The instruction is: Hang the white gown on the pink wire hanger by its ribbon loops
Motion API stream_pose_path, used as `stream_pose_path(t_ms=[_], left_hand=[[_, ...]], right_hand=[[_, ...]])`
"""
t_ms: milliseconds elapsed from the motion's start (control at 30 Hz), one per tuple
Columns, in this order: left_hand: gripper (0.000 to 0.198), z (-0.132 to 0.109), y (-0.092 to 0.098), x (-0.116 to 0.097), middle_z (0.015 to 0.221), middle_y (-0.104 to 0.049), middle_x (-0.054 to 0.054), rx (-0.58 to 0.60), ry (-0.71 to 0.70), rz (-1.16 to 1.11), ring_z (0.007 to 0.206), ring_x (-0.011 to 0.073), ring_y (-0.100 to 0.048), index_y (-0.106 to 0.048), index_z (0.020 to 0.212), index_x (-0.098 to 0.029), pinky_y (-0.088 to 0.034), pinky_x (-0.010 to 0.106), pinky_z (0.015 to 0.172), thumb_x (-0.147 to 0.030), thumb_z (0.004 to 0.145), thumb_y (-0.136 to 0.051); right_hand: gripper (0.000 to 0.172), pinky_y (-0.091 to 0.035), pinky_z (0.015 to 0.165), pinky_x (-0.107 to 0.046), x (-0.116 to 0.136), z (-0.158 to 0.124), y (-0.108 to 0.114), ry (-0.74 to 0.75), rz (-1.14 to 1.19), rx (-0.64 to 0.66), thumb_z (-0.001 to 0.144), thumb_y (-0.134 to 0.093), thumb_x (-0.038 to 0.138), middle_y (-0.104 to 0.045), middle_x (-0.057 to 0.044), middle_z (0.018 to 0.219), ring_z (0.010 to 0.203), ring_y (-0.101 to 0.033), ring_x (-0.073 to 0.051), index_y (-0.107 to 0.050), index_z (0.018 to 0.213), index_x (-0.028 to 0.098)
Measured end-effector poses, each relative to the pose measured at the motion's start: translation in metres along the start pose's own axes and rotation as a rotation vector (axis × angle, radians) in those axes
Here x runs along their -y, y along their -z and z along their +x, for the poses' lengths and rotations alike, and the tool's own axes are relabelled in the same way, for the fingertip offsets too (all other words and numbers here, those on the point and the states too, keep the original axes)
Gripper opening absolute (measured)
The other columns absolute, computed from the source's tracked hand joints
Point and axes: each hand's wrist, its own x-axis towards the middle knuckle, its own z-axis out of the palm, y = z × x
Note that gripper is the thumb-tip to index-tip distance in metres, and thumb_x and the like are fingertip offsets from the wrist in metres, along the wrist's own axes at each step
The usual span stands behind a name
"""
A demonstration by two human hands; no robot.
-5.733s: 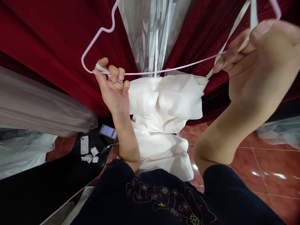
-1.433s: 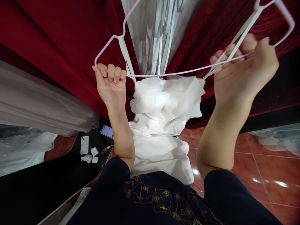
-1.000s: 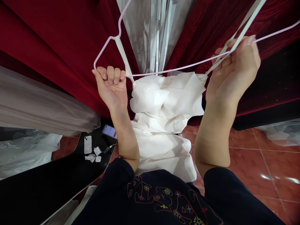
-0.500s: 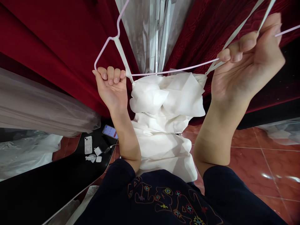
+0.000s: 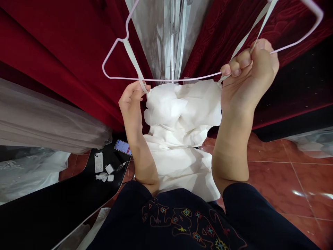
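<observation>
A pale pink clothes hanger (image 5: 166, 80) is held up in front of me, with a white strappy dress (image 5: 179, 104) hanging from it. One white strap (image 5: 132, 57) loops over the hanger's left notch. Low on that strap, where it meets the dress top, my left hand (image 5: 134, 99) pinches it just under the hanger's bar. My right hand (image 5: 246, 74) is closed around the right part of the bar, and the right strap (image 5: 264, 26) runs down into its fingers. The dress falls in folds toward my body, its lower part hidden by my shirt.
Red curtains (image 5: 65, 52) hang at both sides, with metal poles (image 5: 177, 38) between them. On a black surface (image 5: 52, 205) at left lie a lit phone (image 5: 122, 147), a white phone (image 5: 99, 162) and a charger (image 5: 109, 169). Red tiles (image 5: 270, 187) cover the floor.
My left hand has let go of the hanger's left corner and moved right and down onto the strap. My right hand has moved left and lower along with the hanger's right end.
</observation>
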Motion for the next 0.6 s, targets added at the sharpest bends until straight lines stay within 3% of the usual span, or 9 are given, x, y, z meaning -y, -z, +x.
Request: stream_pose_path(t_ms=[133, 200, 300, 400, 467, 600], left_hand=[[0.019, 0.002, 0.005, -0.020, 0.077, -0.065, 0.002, 0.044, -0.030, 0.116, 0.080, 0.0179, -0.066, -0.068, 0.080, -0.023, -0.050, 0.031, 0.067, -0.033, 0.094, -0.058], [0.022, 0.008, 0.004, -0.029, 0.070, -0.056, 0.002, 0.050, -0.032, -0.006, 0.070, 0.0152, -0.063, -0.063, 0.077, -0.023, -0.042, 0.028, 0.054, -0.034, 0.094, -0.058], [0.019, 0.020, 0.002, -0.041, 0.068, -0.050, 0.001, 0.012, -0.071, -0.239, 0.066, 0.0130, -0.059, -0.061, 0.083, -0.020, -0.036, 0.026, 0.049, -0.033, 0.096, -0.056], [0.016, 0.035, 0.006, -0.046, 0.081, -0.061, 0.002, -0.019, -0.047, -0.403, 0.091, 0.0187, -0.062, -0.065, 0.095, -0.019, -0.039, 0.024, 0.051, -0.030, 0.097, -0.053], [0.021, 0.042, 0.013, -0.045, 0.096, -0.066, 0.001, -0.019, -0.034, -0.505, 0.116, 0.0219, -0.056, -0.067, 0.101, -0.023, -0.044, 0.024, 0.052, -0.026, 0.100, -0.046], [0.026, 0.041, 0.032, -0.031, 0.120, -0.063, -0.006, -0.081, -0.140, -0.540, 0.135, 0.0189, -0.043, -0.066, 0.107, -0.027, -0.054, 0.024, 0.065, -0.027, 0.102, -0.040]], right_hand=[[0.017, -0.028, 0.048, -0.017, 0.002, 0.000, 0.002, 0.028, -0.013, 0.074, 0.088, -0.047, 0.019, -0.016, 0.006, 0.061, 0.047, -0.022, -0.001, -0.035, 0.076, 0.018], [0.017, -0.029, 0.049, -0.018, 0.002, -0.001, 0.002, 0.009, -0.019, 0.091, 0.086, -0.050, 0.019, -0.017, 0.006, 0.061, 0.048, -0.022, -0.001, -0.036, 0.076, 0.017], [0.017, -0.029, 0.050, -0.018, 0.001, -0.002, 0.001, -0.014, -0.049, 0.083, 0.087, -0.049, 0.021, -0.015, 0.006, 0.061, 0.049, -0.020, -0.001, -0.036, 0.076, 0.018], [0.017, -0.027, 0.050, -0.018, 0.002, -0.001, -0.001, -0.012, -0.078, 0.065, 0.085, -0.051, 0.020, -0.016, 0.006, 0.062, 0.050, -0.018, -0.001, -0.036, 0.077, 0.019], [0.017, -0.028, 0.051, -0.020, 0.005, 0.000, -0.001, -0.003, -0.115, 0.057, 0.081, -0.052, 0.018, -0.017, 0.005, 0.064, 0.050, -0.018, -0.002, -0.036, 0.077, 0.020], [0.020, -0.035, 0.055, -0.024, 0.013, 0.003, 0.000, 0.022, -0.344, 0.064, 0.079, -0.049, 0.023, -0.016, 0.002, 0.068, 0.054, -0.016, -0.006, -0.032, 0.069, 0.023]])
